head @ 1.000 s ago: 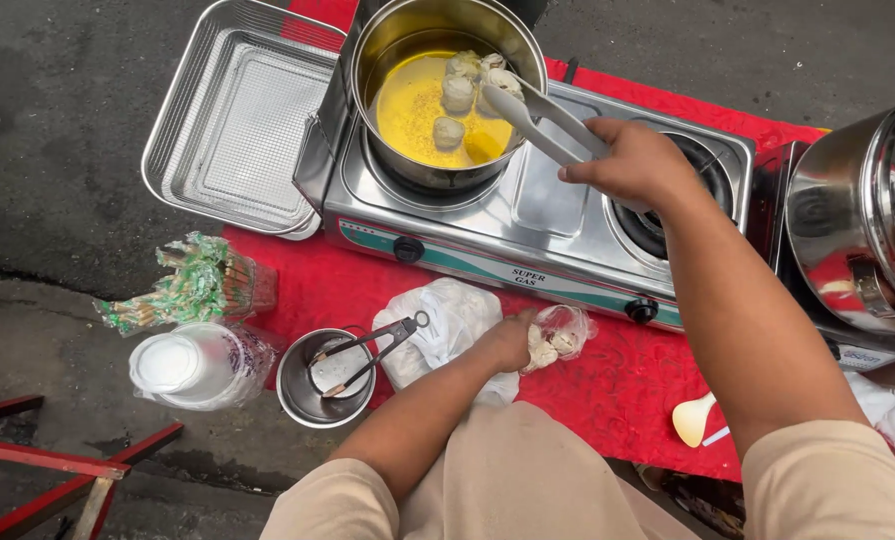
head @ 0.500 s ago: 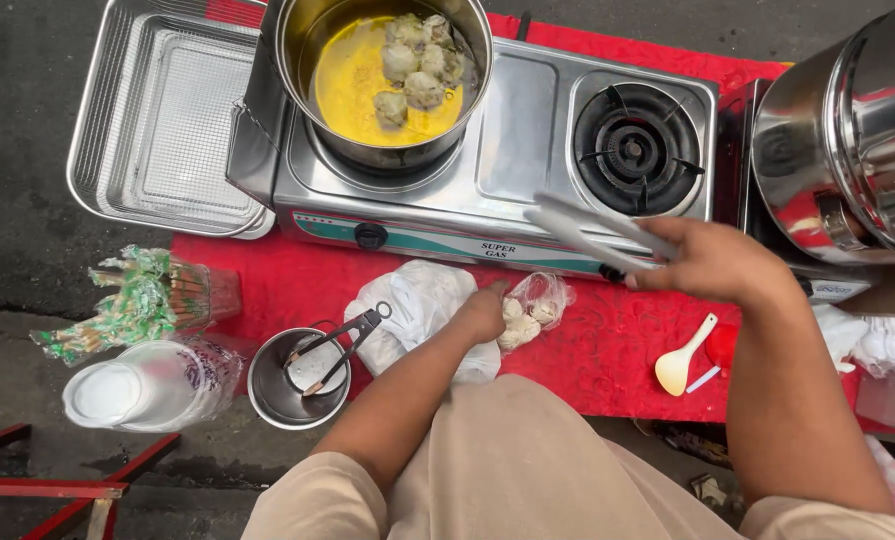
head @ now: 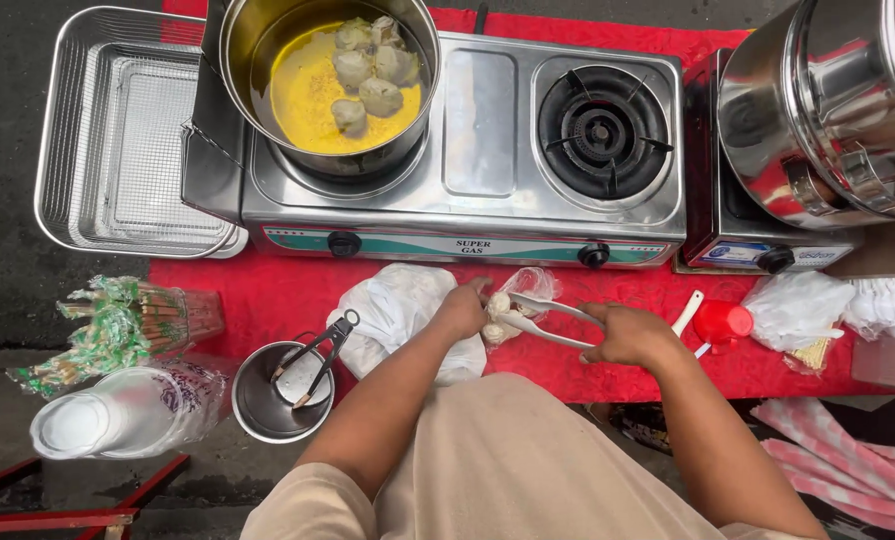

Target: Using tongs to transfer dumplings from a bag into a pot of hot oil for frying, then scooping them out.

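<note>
Right hand (head: 629, 335) closed around the handles of metal tongs (head: 542, 318), pressing them so the tips pinch a pale dough ball (head: 498, 303) at the mouth of a clear plastic bag (head: 520, 300). Left hand (head: 464, 308) curled shut on the edge of that bag, holding it just in front of the stove (head: 477, 140), over the red cloth of the table (head: 287, 290). More pale balls visible inside the bag, under the tong tips. Beside the left hand, touching the wrist, a crumpled white plastic bag (head: 397, 310). On the left burner, a steel pot (head: 327, 80) of yellow oil with several dough balls (head: 367, 70) floating near the far side. Right burner (head: 599, 128) bare, no flame visible. Left of the stove, a wire-mesh steel tray (head: 117, 140). Near the table's front edge, a small steel cup (head: 267, 405) with a second pair of tongs (head: 317, 355) leaning in it; farther left, a bundle of wooden skewers in green wrap (head: 117, 330) and a stack of clear plastic cups (head: 97, 420). To the right, a large steel urn (head: 827, 110), a red-and-white scoop (head: 712, 320) just beyond the right hand, and a further white bag (head: 797, 310).
</note>
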